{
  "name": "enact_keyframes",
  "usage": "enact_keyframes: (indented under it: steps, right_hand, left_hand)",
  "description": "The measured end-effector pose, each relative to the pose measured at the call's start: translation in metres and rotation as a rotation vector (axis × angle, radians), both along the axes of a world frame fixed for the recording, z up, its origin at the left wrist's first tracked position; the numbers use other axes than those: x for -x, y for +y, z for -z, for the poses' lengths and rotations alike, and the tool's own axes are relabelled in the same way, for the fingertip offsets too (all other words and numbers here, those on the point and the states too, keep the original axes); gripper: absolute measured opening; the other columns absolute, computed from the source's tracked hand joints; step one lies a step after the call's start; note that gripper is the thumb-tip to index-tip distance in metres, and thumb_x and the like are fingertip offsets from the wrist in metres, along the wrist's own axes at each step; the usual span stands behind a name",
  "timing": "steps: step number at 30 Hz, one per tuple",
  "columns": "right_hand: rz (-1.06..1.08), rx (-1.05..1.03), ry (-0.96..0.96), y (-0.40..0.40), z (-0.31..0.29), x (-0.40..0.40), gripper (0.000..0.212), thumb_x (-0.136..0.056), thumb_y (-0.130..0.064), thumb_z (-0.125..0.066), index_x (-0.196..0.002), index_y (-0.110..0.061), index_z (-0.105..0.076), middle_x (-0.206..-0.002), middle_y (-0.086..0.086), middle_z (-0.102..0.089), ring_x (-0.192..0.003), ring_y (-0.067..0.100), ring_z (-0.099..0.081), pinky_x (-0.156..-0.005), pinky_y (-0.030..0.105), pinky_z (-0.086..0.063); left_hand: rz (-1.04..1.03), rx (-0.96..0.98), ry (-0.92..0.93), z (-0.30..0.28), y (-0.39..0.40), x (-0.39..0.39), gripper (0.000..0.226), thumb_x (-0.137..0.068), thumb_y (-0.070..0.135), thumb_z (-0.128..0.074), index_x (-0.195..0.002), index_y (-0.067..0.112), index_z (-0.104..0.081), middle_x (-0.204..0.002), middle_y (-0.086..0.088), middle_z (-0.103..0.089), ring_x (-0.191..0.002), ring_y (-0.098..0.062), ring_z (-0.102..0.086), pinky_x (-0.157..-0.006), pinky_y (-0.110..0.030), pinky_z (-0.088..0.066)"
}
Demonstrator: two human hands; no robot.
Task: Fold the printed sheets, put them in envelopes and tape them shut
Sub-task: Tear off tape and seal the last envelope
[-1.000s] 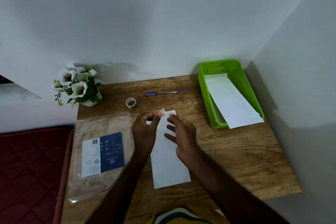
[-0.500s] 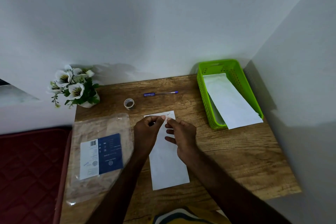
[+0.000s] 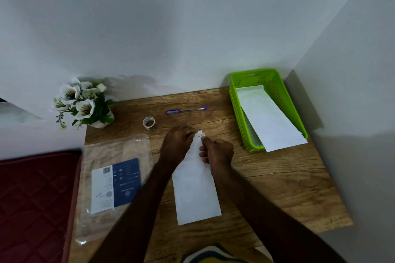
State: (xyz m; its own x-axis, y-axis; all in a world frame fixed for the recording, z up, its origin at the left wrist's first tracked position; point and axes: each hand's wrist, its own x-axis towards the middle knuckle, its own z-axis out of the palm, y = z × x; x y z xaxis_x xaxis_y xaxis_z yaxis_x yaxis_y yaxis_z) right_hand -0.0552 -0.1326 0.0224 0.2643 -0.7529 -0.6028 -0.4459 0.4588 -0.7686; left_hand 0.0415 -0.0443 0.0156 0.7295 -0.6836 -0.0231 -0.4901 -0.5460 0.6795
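Note:
A long white envelope (image 3: 195,194) lies lengthwise on the wooden table (image 3: 277,186) in front of me. My left hand (image 3: 178,143) and my right hand (image 3: 218,151) meet at its far end, fingers curled, both pinching the top edge of the paper there. Whether a small strip of tape is between the fingertips is too small to tell. A small roll of clear tape (image 3: 149,123) stands just beyond my left hand. Another white envelope (image 3: 269,121) leans out of the green basket (image 3: 236,100) at the right.
A blue pen (image 3: 186,110) lies beyond the hands. A clear plastic packet with a blue-and-white label (image 3: 116,186) covers the table's left side. A pot of white flowers (image 3: 85,104) stands at the back left corner. Walls close the back and right; a red mattress (image 3: 32,203) lies left.
Both hands moved closer together at the envelope's far end. The right hand's spread fingers curled in, and now both hands pinch the top edge.

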Motion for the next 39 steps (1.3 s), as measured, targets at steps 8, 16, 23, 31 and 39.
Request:
enact_keyframes:
  steps: [8,16,23,31,39]
  right_hand:
    - [-0.025,0.015,0.009,0.000,0.006,-0.009,0.030,-0.083,-0.035,-0.084,-0.067,-0.011,-0.074,-0.056,-0.003,-0.072,-0.042,0.006,-0.065,-0.036,0.016,-0.042]
    - [-0.061,0.041,0.050,-0.002,0.013,-0.013,0.031,-0.086,-0.037,-0.080,-0.067,-0.013,-0.073,-0.056,-0.006,-0.072,-0.039,0.005,-0.061,-0.045,0.020,-0.047]
    - [-0.096,0.040,0.105,-0.003,0.013,-0.014,0.030,-0.085,-0.040,-0.077,-0.066,-0.018,-0.075,-0.057,-0.011,-0.072,-0.037,0.003,-0.059,-0.047,0.019,-0.043]
    - [-0.139,0.042,0.142,-0.007,0.015,-0.016,0.036,-0.086,-0.042,-0.076,-0.061,-0.018,-0.072,-0.052,-0.011,-0.069,-0.035,0.005,-0.059,-0.051,0.023,-0.046]
    - [-0.209,0.016,0.215,-0.015,0.010,-0.019,0.038,-0.086,-0.045,-0.077,-0.070,-0.011,-0.074,-0.050,-0.010,-0.068,-0.032,0.004,-0.056,-0.042,0.017,-0.042]
  left_hand:
    - [-0.031,0.092,0.056,0.003,-0.002,-0.001,0.028,-0.095,0.043,-0.066,-0.103,0.019,-0.079,-0.096,0.006,-0.076,-0.090,-0.007,-0.066,-0.085,-0.029,-0.053]
    - [0.010,0.056,0.004,0.010,-0.005,-0.007,0.017,-0.096,0.025,-0.068,-0.101,0.013,-0.079,-0.097,-0.002,-0.074,-0.090,-0.014,-0.064,-0.082,-0.027,-0.048]
    - [-0.042,0.031,0.018,0.014,-0.012,-0.007,0.017,-0.096,0.027,-0.067,-0.099,0.013,-0.077,-0.095,-0.003,-0.072,-0.089,-0.014,-0.060,-0.081,-0.027,-0.044]
    - [-0.034,0.021,-0.048,0.017,-0.013,-0.006,0.013,-0.095,0.022,-0.069,-0.096,0.013,-0.078,-0.094,-0.003,-0.072,-0.088,-0.014,-0.059,-0.083,-0.031,-0.048]
    - [-0.038,0.009,-0.049,0.017,-0.014,-0.003,0.021,-0.097,0.029,-0.065,-0.095,0.012,-0.078,-0.094,-0.003,-0.072,-0.090,-0.016,-0.060,-0.083,-0.031,-0.047]
